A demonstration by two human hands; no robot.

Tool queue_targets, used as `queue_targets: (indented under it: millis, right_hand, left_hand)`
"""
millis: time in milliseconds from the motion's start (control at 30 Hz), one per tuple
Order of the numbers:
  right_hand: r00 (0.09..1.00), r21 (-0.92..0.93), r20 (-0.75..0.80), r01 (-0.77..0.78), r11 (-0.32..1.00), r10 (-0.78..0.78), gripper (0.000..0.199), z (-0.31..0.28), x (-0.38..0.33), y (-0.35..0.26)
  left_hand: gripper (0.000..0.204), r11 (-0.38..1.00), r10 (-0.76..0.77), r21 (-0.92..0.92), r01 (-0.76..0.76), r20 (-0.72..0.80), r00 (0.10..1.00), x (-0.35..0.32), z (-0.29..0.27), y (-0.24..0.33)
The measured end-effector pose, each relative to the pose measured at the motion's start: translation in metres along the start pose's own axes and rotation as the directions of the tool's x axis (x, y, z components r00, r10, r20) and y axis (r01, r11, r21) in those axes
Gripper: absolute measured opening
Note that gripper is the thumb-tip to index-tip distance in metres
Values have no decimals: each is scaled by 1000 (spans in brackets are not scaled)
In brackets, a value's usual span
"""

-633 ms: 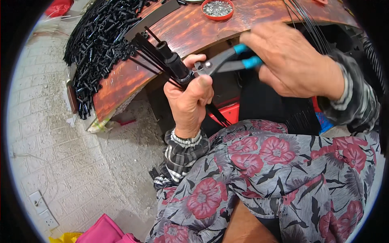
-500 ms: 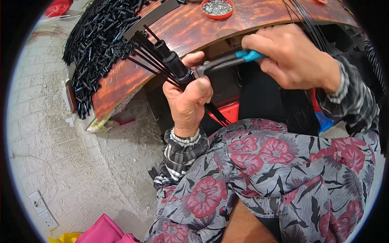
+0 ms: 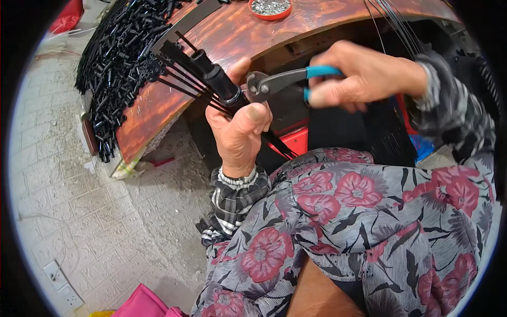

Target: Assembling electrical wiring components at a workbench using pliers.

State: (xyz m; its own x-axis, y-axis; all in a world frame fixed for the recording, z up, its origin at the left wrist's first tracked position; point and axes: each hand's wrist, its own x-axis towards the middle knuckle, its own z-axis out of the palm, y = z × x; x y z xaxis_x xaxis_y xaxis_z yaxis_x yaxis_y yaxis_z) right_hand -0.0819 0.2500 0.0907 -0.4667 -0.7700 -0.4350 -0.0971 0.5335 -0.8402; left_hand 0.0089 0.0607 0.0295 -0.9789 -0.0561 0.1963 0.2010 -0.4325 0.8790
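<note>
Head view, from left: a heap of short black plastic tubes (image 3: 119,58) lies at the left end of the reddish-brown wooden bench (image 3: 222,37). The left hand (image 3: 240,129) keeps its fist curled round a bundle of thin black rods with a black cylindrical cap (image 3: 211,82). The right hand (image 3: 364,74), lower and flatter than before, squeezes the blue-handled metal pliers (image 3: 282,82); their nose meets the bundle at the thumb. A round red dish of metal bits (image 3: 270,7) sits on the bench behind.

Even, soft daylight; sharp centre, fisheye bending and dark vignette at rim.
</note>
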Motion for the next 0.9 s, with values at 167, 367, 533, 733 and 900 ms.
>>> queue_targets:
  millis: [167, 367, 533, 733, 900]
  right_hand:
    - [939, -447, 24, 317, 836, -343, 55, -7, -2, 4]
    - [614, -909, -16, 320, 267, -790, 37, -12, 1, 18]
    - [849, 36, 523, -106, 994, 72, 30, -29, 6, -1]
    - [858, -807, -82, 242, 539, -507, 25, -17, -5, 9]
    - [902, -179, 401, -94, 979, 160, 15, -42, 4, -5]
  left_hand:
    - [51, 992, -101, -70, 103, 33, 994, 4, -3, 1]
    - [45, 984, -72, -169, 60, -69, 995, 3, 1, 0]
    - [44, 976, -70, -208, 62, -31, 997, 5, -1, -4]
    - [44, 992, -30, -123, 18, -97, 995, 9, 7, -3]
    - [60, 991, -15, -135, 12, -22, 1000, 7, 5, -11]
